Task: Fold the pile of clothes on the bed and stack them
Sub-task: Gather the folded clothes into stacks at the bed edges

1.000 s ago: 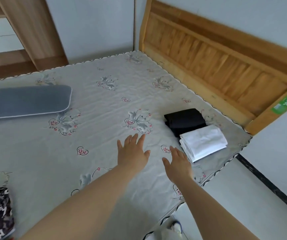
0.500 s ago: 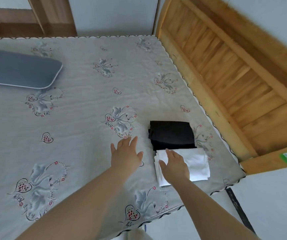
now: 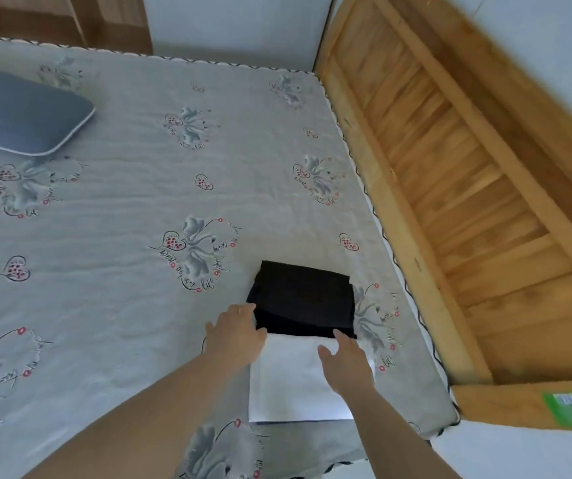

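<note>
Two folded clothes are lying on the bed (image 3: 139,209), touching. The far folded cloth (image 3: 307,299) is sitting just behind the near folded cloth (image 3: 288,382). A pillow (image 3: 18,112) is lying far off to the left.

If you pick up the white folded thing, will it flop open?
Probably, if lifted by one edge: the white cloth looks soft and thin, folded in layers. Held from both sides, as the left hand and right hand seem placed, it should stay folded. It looks light.

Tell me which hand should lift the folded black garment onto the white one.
Probably the left hand: its fingers already reach the near left corner of the folded black garment. The right hand lies over the folded white garment, where the black one would land, so it should clear away.
</note>
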